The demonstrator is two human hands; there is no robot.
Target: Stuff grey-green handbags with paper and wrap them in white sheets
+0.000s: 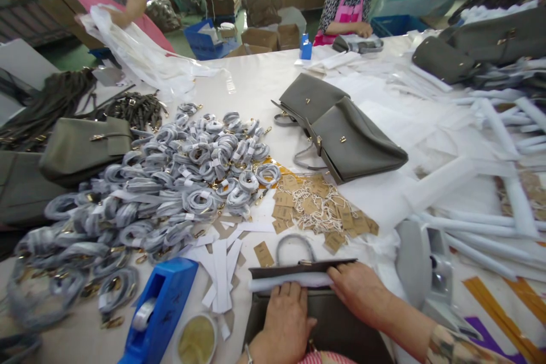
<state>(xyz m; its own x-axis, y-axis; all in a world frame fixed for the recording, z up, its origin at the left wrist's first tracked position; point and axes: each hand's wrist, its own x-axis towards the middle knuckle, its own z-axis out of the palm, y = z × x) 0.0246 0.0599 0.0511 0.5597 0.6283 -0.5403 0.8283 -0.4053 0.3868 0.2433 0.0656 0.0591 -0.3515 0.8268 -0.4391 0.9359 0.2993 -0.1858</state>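
While both hands lie flat and open on the grey bag (324,318) at the table's near edge, left hand (285,318) and right hand (360,290) pressing a white strip (290,281) without gripping it, the strip could slip. The bag's lower half is cut off; beyond, the tags (319,205) blur.

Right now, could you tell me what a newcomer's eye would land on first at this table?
Probably the big heap of coiled grey straps spread over the left half of the table. Next, the two grey handbags lying at the centre, with brown paper tags scattered in front of them. At the near edge, the left hand and right hand press on a white roll atop a dark bag.
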